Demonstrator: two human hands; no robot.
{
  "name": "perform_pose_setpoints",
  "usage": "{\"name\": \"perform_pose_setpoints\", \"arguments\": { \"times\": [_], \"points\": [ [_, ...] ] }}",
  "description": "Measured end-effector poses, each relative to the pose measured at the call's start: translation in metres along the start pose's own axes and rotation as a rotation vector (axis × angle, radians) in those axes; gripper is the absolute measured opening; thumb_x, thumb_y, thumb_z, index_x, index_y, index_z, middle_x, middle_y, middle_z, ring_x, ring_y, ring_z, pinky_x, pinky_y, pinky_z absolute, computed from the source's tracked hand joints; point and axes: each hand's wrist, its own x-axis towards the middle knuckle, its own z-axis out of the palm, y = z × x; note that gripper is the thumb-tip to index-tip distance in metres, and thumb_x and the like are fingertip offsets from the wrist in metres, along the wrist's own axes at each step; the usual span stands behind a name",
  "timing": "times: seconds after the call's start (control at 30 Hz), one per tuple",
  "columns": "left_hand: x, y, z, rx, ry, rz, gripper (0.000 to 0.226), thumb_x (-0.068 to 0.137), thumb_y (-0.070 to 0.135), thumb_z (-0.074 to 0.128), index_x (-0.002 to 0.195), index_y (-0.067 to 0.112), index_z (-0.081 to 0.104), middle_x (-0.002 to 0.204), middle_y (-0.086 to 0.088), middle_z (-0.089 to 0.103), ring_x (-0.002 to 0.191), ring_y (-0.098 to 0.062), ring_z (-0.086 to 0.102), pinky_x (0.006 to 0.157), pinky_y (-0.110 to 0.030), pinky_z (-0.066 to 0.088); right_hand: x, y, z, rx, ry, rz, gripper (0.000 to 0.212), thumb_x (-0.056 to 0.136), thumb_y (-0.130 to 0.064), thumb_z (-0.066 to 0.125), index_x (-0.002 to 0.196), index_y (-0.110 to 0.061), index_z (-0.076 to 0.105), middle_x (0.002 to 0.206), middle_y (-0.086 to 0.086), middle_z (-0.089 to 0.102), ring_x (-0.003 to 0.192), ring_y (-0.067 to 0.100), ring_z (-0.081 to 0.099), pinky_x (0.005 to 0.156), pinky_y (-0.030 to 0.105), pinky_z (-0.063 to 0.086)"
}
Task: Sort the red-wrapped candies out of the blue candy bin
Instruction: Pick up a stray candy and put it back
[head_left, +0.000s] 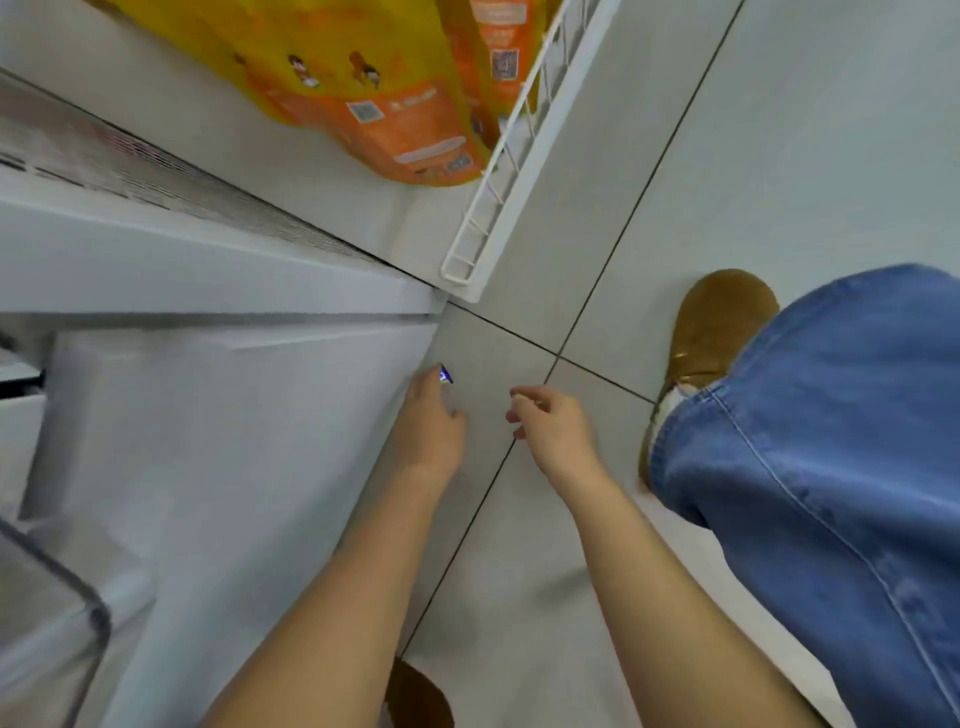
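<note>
Left hand (431, 415) pinching a shiny blue candy (445, 375) at its fingertips, beside the smooth white cabinet (234, 441). Right hand (550, 423) hanging loosely curled, holding nothing (glossy tiled floor (519, 545) below). Orange bags (374, 88) well beyond.

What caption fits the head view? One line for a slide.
Left hand pinches a blue-wrapped candy near the tiled floor, right hand loosely curled beside it.

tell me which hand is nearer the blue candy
Left. The left hand has the blue candy at its fingertips; the right hand hangs apart to the candy's right, fingers loosely curled.
</note>
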Motion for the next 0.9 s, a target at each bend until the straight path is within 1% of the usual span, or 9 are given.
{"name": "perform_pose_setpoints", "arguments": {
  "times": [0.1, 0.2, 0.4, 0.57, 0.63, 0.67, 0.73, 0.8, 0.9],
  "points": [
    [0.011, -0.001, 0.005, 0.145, -0.065, 0.072, 0.035, 0.09, 0.0, 0.047, 0.121, 0.007, 0.061, 0.154, -0.014, 0.024, 0.141, -0.028, 0.023, 0.113, -0.033, 0.024, -0.003, 0.005, 0.005, 0.014, -0.029, 0.027, 0.025, 0.091, -0.024, 0.049, 0.11, -0.022, 0.065, 0.094, 0.0, 0.069, 0.091, 0.025, 0.065, 0.082, 0.036, 0.051],
    [0.02, -0.005, 0.007, 0.217, -0.146, 0.066, 0.039, 0.095, 0.003, 0.039, 0.129, 0.008, 0.057, 0.16, -0.009, 0.006, 0.146, -0.024, 0.008, 0.116, -0.03, 0.014, -0.005, 0.008, 0.006, 0.047, -0.03, 0.043, 0.024, 0.092, -0.023, 0.049, 0.11, -0.019, 0.065, 0.093, 0.001, 0.068, 0.09, 0.024, 0.065, 0.083, 0.036, 0.051],
    [0.024, -0.015, 0.007, 0.221, -0.139, 0.133, 0.038, 0.095, 0.004, 0.043, 0.131, 0.005, 0.055, 0.147, -0.008, 0.04, 0.131, -0.025, 0.038, 0.107, -0.03, 0.031, -0.011, -0.001, 0.008, 0.065, -0.019, 0.021, 0.025, 0.093, -0.024, 0.047, 0.112, -0.023, 0.064, 0.099, -0.001, 0.068, 0.093, 0.019, 0.064, 0.086, 0.035, 0.051],
    [-0.023, -0.004, 0.013, -0.234, -0.074, 0.119, 0.029, 0.094, 0.002, 0.048, 0.119, 0.0, 0.064, 0.141, -0.011, 0.046, 0.127, -0.025, 0.048, 0.108, -0.036, 0.039, -0.024, -0.017, 0.005, -0.024, -0.033, -0.016, 0.033, 0.094, -0.025, 0.046, 0.124, -0.021, 0.058, 0.121, 0.0, 0.063, 0.112, 0.018, 0.057, 0.094, 0.031, 0.044],
    [-0.048, 0.009, 0.003, -0.488, -0.008, 0.052, 0.028, 0.096, 0.004, 0.049, 0.119, 0.001, 0.064, 0.143, -0.006, 0.043, 0.127, -0.017, 0.048, 0.106, -0.026, 0.04, -0.033, -0.026, 0.002, -0.066, -0.079, -0.036, 0.037, 0.097, -0.024, 0.043, 0.131, -0.018, 0.054, 0.129, 0.0, 0.057, 0.119, 0.018, 0.052, 0.097, 0.029, 0.039],
    [-0.062, 0.015, -0.004, -0.606, 0.019, 0.028, 0.028, 0.097, 0.003, 0.048, 0.121, 0.001, 0.063, 0.143, -0.003, 0.043, 0.125, -0.012, 0.047, 0.101, -0.016, 0.041, -0.039, -0.032, 0.001, -0.086, -0.117, -0.046, 0.035, 0.098, -0.023, 0.041, 0.129, -0.015, 0.055, 0.127, -0.001, 0.058, 0.116, 0.018, 0.053, 0.095, 0.029, 0.039],
    [-0.096, 0.025, -0.023, -0.771, 0.067, 0.01, 0.03, 0.096, 0.001, 0.048, 0.122, 0.006, 0.063, 0.138, 0.003, 0.044, 0.122, -0.004, 0.044, 0.088, 0.0, 0.038, -0.058, -0.043, -0.002, -0.075, -0.19, -0.042, 0.028, 0.099, -0.022, 0.039, 0.105, -0.011, 0.063, 0.112, 0.004, 0.064, 0.098, 0.022, 0.06, 0.086, 0.033, 0.045],
    [-0.131, 0.031, -0.043, -0.896, 0.083, 0.022, 0.032, 0.095, 0.0, 0.048, 0.118, 0.016, 0.064, 0.134, 0.006, 0.049, 0.122, -0.002, 0.045, 0.087, 0.0, 0.036, -0.084, -0.056, -0.005, 0.032, -0.259, 0.0, 0.025, 0.099, -0.019, 0.04, 0.087, -0.014, 0.061, 0.092, 0.007, 0.065, 0.078, 0.021, 0.063, 0.073, 0.032, 0.05],
    [-0.183, 0.035, -0.072, -1.067, 0.086, 0.086, 0.035, 0.093, -0.006, 0.047, 0.109, 0.019, 0.065, 0.119, 0.006, 0.061, 0.103, 0.014, 0.056, 0.085, -0.003, 0.039, -0.134, -0.065, -0.018, 0.19, -0.364, 0.022, 0.018, 0.097, -0.014, 0.046, 0.096, -0.01, 0.064, 0.08, 0.005, 0.062, 0.066, 0.016, 0.063, 0.065, 0.025, 0.053]
  ]
}}
